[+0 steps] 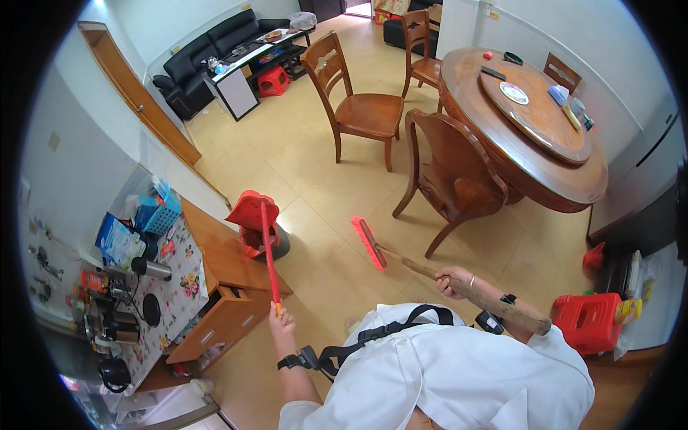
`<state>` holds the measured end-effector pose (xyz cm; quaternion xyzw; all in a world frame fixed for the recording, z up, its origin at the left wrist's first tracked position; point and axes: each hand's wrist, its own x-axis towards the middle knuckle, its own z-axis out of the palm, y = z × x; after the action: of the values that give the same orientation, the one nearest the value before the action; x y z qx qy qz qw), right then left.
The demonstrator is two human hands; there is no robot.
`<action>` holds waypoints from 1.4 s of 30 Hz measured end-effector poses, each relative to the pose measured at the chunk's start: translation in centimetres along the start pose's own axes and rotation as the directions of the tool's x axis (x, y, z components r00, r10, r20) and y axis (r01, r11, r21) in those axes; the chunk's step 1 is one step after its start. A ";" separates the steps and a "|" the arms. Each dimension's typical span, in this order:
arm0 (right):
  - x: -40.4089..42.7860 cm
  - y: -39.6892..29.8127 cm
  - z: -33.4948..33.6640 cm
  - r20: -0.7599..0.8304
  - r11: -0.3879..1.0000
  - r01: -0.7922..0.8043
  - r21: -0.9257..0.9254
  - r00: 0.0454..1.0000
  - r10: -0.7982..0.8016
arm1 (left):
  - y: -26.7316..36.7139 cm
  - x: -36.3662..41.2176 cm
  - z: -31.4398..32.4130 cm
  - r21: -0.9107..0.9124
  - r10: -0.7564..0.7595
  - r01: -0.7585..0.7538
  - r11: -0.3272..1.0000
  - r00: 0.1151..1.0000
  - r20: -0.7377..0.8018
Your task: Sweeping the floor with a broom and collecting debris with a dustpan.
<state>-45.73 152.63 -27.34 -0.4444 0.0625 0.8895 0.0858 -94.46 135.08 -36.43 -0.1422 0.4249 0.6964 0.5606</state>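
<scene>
My left hand [281, 318] grips the handle of a red long-handled dustpan [251, 206]. Its pan is raised over a trash bin [281, 244], tilted at the opening; whether it touches the rim I cannot tell. In my right hand [454, 281] is a broom with a wooden stick handle [408, 262]. The broom's pink-red bristle head [369, 243] is at or just above the tiled floor, to the right of the bin. The thick end of the stick passes over my right forearm.
A carved wooden chair [457, 172] and a round dining table [537, 166] are ahead on the right. Another wooden chair [368, 115] stands farther off. On my left is a cabinet [236, 317] with a drawer pulled out. A red plastic stool [587, 322] is at right.
</scene>
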 end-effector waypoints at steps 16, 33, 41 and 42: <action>-0.4 -0.6 1.1 -0.023 0.999 -0.039 0.028 0.999 0.039 | 0.6 -2.3 5.4 0.416 0.129 -0.019 0.909 0.963 -0.237; 0.3 -0.4 -0.4 0.012 0.993 -0.086 0.079 0.996 0.085 | -0.4 -5.5 4.4 0.999 0.501 -0.041 -0.007 0.865 0.039; -0.8 -2.5 -1.7 -0.057 0.997 -0.077 -0.010 0.995 0.076 | -4.9 -8.1 0.1 0.981 0.403 0.147 -0.126 0.911 -0.085; -1.2 -3.0 -1.7 -0.061 0.996 -0.089 -0.022 0.994 0.088 | -5.8 -8.5 -1.0 0.974 0.383 0.183 -0.136 0.916 -0.119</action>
<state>-43.04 155.08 -27.51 -0.4688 0.0738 0.8794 0.0389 -86.72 128.79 -33.77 0.2328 0.9065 0.1377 0.3242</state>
